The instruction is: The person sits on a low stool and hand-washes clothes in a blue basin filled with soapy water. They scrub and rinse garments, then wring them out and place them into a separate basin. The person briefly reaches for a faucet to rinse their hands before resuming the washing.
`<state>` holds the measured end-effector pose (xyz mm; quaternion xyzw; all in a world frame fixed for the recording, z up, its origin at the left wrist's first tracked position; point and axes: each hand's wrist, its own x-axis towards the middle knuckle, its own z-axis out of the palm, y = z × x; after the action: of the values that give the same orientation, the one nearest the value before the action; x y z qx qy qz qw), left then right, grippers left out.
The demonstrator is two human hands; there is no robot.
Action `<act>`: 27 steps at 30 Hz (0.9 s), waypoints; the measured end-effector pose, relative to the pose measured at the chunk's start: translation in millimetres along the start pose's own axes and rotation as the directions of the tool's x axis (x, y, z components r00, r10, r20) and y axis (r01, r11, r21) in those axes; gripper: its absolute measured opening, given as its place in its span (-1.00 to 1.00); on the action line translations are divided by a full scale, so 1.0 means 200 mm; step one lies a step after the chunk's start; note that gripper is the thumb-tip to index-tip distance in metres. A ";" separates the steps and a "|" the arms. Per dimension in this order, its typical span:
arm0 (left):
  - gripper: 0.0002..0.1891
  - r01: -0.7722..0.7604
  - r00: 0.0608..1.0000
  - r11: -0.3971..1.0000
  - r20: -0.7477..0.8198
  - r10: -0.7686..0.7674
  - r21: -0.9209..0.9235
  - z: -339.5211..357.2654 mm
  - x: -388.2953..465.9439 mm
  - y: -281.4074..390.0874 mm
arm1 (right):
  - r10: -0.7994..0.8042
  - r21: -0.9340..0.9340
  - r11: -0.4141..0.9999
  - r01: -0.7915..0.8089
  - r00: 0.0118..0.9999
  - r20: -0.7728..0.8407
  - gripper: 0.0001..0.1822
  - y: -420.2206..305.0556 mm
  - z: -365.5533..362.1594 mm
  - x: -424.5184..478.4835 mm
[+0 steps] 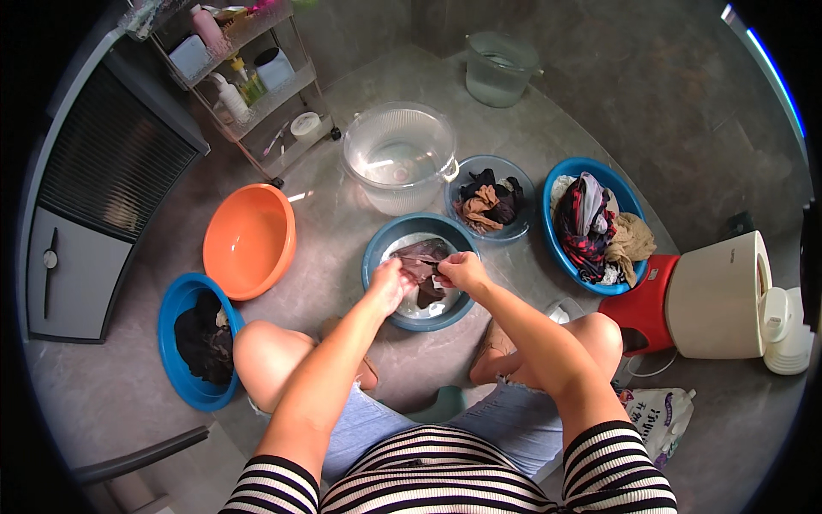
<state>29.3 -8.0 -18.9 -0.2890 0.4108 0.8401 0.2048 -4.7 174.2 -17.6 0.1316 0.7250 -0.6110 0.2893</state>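
Note:
A thin dark brown garment (420, 262) is stretched between my two hands above a dark blue basin (462, 307). My left hand (390, 283) pinches its left side, and my right hand (463, 271) grips its right edge, where a small white tag shows. The garment's lower end hangs down into the basin. Whitish, sudsy water (420, 313) fills the bottom. Just beyond, to the right, a clear basin (523, 225) holds black and tan garments (486, 205).
A clear bucket (399, 193) stands behind the basin, another bucket (501, 74) farther back. To the left are an orange basin (250, 241) and a blue basin (168, 350) with dark clothes. At right sit a blue basin (552, 254) of laundry and a red-and-cream appliance (713, 295). A shelf cart (282, 83) holds bottles.

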 end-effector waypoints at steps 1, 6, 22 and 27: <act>-0.74 0.020 1.000 0.993 -0.012 -0.022 -0.119 -0.01 -0.01 0.04 | 0.020 -0.016 1.000 -0.020 1.000 -0.005 -0.86 0.00 -0.01 0.00; -0.66 0.120 0.945 0.989 0.317 -0.086 -0.089 0.06 -0.14 0.07 | 0.101 0.408 0.907 -0.106 0.994 0.034 -0.92 -0.03 0.00 -0.03; -0.77 -0.226 0.971 0.951 -0.025 0.237 0.212 -0.06 -0.16 0.22 | -0.163 -0.086 0.981 0.177 0.975 0.150 -0.77 -0.01 -0.04 -0.05; -0.74 -0.091 0.992 0.980 -0.068 0.105 0.179 0.06 -0.15 0.10 | -0.028 0.054 0.999 0.007 0.910 0.414 -0.60 -0.21 0.14 -0.24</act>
<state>36.6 -11.9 18.0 -0.2814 0.5044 0.7981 0.1717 17.1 145.2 41.8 -0.0003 0.6324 -0.6459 0.4277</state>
